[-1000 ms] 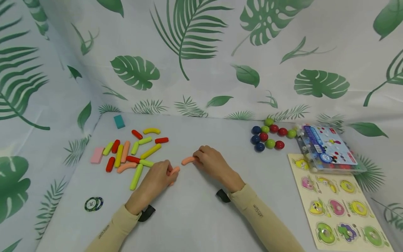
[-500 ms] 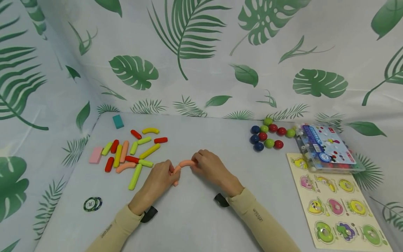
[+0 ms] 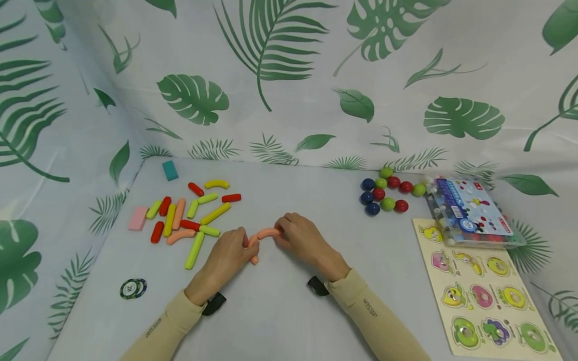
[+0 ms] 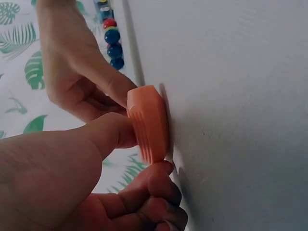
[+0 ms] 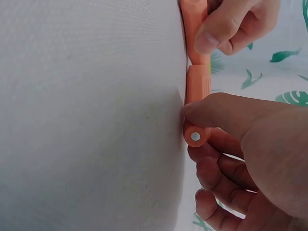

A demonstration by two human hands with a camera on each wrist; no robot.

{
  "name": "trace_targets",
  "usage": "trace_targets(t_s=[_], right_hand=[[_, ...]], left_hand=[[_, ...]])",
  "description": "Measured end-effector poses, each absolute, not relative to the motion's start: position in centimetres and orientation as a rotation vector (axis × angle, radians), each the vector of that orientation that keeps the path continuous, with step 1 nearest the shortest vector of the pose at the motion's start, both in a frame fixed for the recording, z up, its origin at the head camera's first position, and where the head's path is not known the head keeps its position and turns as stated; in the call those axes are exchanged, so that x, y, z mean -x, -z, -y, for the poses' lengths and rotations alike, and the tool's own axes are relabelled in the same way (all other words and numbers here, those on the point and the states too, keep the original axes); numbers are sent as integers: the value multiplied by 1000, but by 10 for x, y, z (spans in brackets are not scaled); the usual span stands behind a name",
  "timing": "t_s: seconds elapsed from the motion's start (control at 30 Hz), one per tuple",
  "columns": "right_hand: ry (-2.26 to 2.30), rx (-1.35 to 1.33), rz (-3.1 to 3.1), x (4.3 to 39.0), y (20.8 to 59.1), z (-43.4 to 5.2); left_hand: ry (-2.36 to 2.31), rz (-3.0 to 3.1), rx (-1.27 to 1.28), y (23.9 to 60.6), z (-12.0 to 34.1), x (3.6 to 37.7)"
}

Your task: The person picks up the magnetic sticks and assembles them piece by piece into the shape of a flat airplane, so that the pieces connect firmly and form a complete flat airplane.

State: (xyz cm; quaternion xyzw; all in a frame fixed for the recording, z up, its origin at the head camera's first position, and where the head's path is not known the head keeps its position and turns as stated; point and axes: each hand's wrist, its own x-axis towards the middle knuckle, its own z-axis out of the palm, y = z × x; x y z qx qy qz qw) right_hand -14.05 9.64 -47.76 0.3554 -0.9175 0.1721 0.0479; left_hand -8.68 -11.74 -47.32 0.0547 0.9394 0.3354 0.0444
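Note:
In the head view my left hand (image 3: 228, 252) pinches one salmon-orange curved magnetic stick (image 3: 254, 259) between thumb and fingers, just above the table surface. My right hand (image 3: 301, 236) grips the near end of a second orange magnetic stick (image 3: 268, 233), thumb on one side and fingers on the other. The sticks meet end to end between the hands, forming a bent line. From the right wrist view, a pale round dot shows on the free end of the right stick (image 5: 196, 86), and the left stick (image 5: 193, 29) abuts its other end. Ribbed sides show on the left stick (image 4: 149, 125).
Left lie several red, yellow, lime and orange sticks, including a lime stick (image 3: 194, 249), plus a pink block (image 3: 138, 218), a teal block (image 3: 170, 171) and poker chips (image 3: 133, 289). Right are coloured balls (image 3: 387, 203), a plastic case (image 3: 474, 206) and a fruit puzzle board (image 3: 444, 306).
The right hand's stick came left and down from a gap until its end met the left hand's stick. Over the last half second both hands stay nearly still.

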Motion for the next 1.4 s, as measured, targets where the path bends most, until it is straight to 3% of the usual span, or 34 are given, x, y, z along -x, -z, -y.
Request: trace_targets(t_s=[0.77,1.13,1.4], right_hand=[[-574,-1014,2829,142,475,-105],[-581,-1019,2795,144,478,-105],[-597,-1012,2800,142,477,-105]], left_hand=[[-1039,-2960,-256,464,122,86],[-1034,-2968,-627,465,129,87],[-1009,-2870,-355,458,141,89]])
